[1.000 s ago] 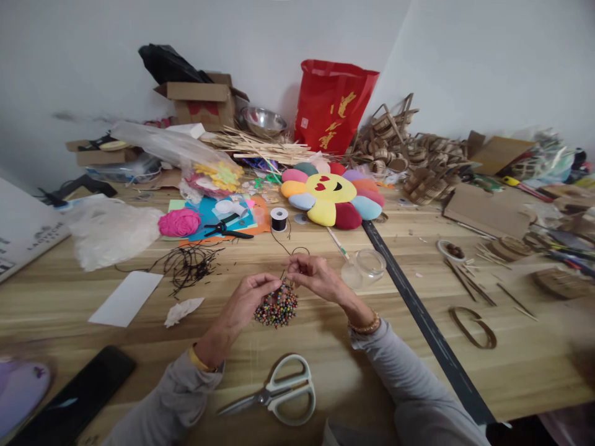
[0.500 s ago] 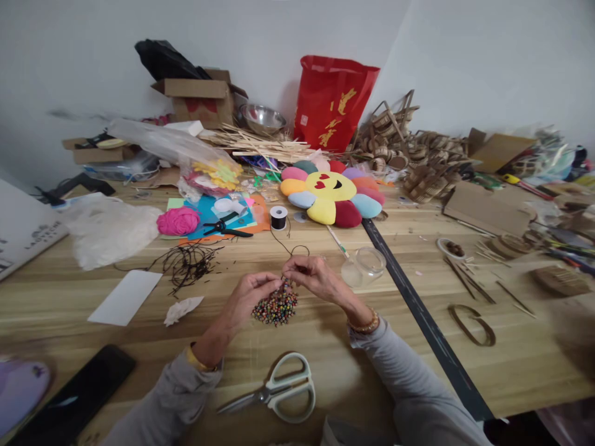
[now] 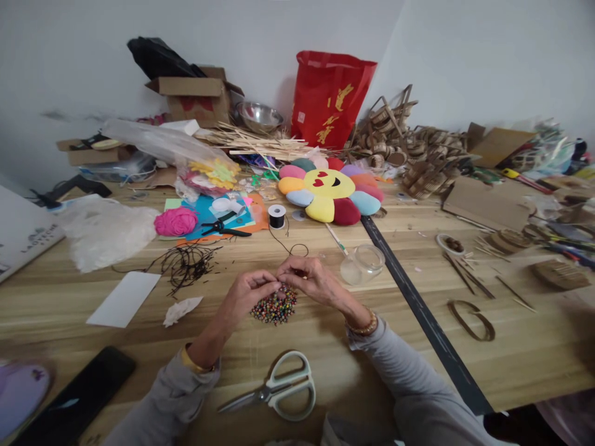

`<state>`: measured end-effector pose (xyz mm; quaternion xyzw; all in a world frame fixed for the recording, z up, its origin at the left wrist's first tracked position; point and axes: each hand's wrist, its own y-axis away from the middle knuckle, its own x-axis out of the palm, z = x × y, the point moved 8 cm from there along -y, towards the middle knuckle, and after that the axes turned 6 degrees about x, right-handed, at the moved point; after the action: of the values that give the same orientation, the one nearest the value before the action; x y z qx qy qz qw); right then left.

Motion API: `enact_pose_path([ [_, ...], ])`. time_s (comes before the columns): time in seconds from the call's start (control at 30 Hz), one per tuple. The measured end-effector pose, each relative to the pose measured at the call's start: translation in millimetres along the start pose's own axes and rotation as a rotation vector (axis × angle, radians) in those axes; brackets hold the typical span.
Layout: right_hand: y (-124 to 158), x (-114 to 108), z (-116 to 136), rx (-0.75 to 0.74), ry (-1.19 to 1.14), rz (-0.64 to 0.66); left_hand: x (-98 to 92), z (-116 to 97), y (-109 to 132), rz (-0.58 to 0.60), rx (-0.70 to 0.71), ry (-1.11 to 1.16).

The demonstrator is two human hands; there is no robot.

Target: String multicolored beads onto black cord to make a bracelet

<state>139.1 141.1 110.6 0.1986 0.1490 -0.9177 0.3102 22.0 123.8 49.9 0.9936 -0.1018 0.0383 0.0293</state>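
Observation:
My left hand and my right hand meet fingertip to fingertip above a small pile of coloured beads on the wooden table. Both hands are pinched closed on a thin black thread that runs back to a black spool. Whether a bead sits between the fingers is too small to tell. White-handled scissors lie near me, below the beads.
A clear glass jar lies on its side right of my hands. A flower-shaped cushion, red bag, pink yarn, cut black thread scraps, a black phone and a long black ruler surround the spot.
My two hands have drawn closer together and sunk slightly toward the bead pile. The view has shifted a little downward.

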Motion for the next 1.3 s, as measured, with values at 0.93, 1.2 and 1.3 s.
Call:
enact_pose_path([
  [0.93, 3, 2, -6, -0.018, -0.004, 0.150, 7.8, 29, 1, 0.071, -0.240, 0.468],
  [1.2, 5, 0, 4, -0.133, 0.216, 0.113, 10.7, 26, 3, 0.053, -0.238, 0.471],
  [1.3, 5, -2, 3, -0.154, 0.243, 0.100, 9.7, 25, 3, 0.042, -0.223, 0.447],
])
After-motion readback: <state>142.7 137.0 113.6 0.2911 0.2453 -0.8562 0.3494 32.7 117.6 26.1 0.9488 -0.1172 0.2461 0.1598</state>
